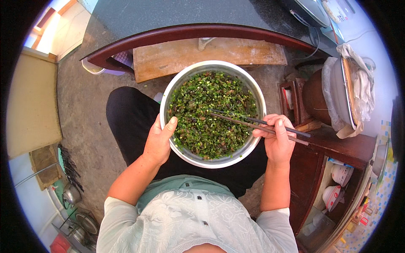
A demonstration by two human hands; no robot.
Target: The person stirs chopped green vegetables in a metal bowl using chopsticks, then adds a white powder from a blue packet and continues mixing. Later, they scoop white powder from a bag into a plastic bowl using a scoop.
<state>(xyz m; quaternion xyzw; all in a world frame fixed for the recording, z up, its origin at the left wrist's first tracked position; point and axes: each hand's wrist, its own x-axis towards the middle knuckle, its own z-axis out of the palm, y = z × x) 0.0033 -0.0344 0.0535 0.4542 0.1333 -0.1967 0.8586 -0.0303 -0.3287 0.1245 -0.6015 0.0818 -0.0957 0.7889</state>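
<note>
A round bowl with a white rim rests over my lap, holding a finely chopped mixture of green and dark bits. My left hand grips the bowl's left side, thumb over the rim, the other fingers hidden beneath. In my right hand, at the bowl's right edge, is a pair of dark chopsticks. They lie slightly apart, their tips in the mixture near the middle of the bowl.
Ahead stands a dark-topped table with a red-brown edge, a wooden bench below it. To the right are a brown pot and a cabinet holding bowls. Metal pots stand at lower left, and a purple basket at upper left.
</note>
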